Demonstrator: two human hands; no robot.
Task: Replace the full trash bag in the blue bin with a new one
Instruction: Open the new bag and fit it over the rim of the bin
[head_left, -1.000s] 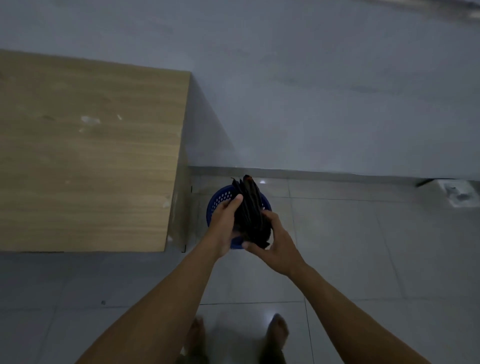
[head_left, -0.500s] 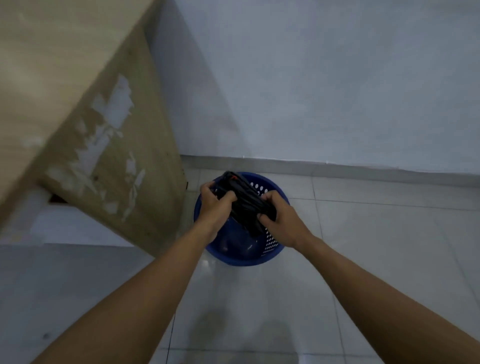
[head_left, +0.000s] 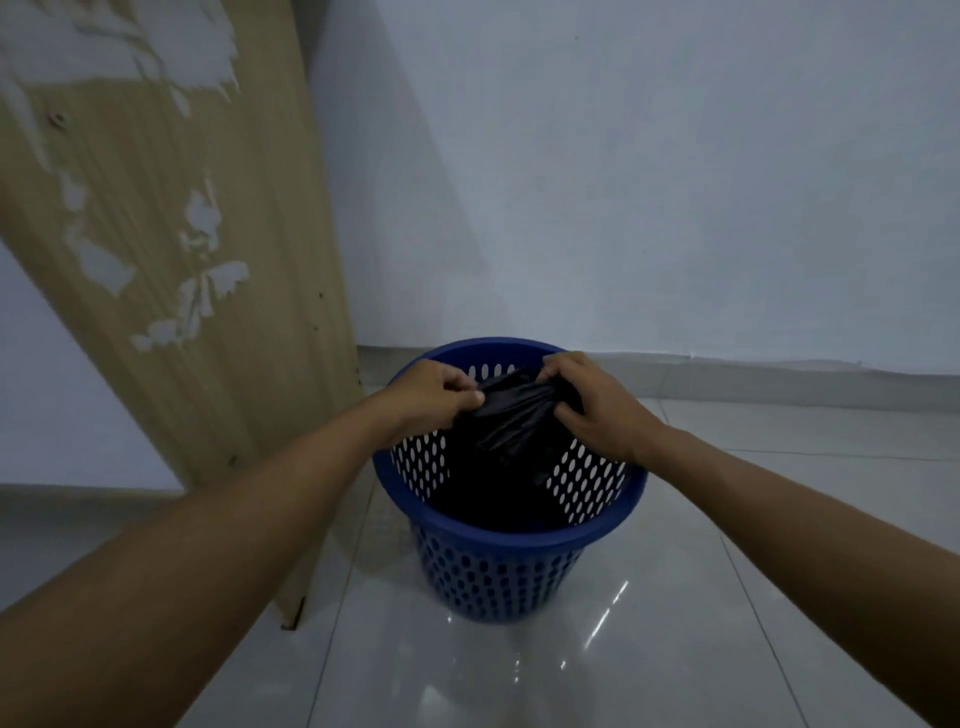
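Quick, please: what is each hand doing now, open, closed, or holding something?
Left hand: closed, pinching the black trash bag.
Right hand: closed, fingers gripping the same bag above the blue bin.

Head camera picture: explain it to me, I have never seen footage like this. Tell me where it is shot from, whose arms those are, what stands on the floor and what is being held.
There is no machine here. A person wears one wide-angle camera on the head, looking forward and down, so the two bare arms reaching in from the bottom are the wearer's own. On the glossy tiled floor stands a blue bin with perforated walls, beside a worn wooden panel and near a pale wall. The left hand and the right hand both pinch a bunched black trash bag over the bin's mouth; its lower part hangs down inside. The bin's inner walls show bare, so the bag is not yet spread over the rim.
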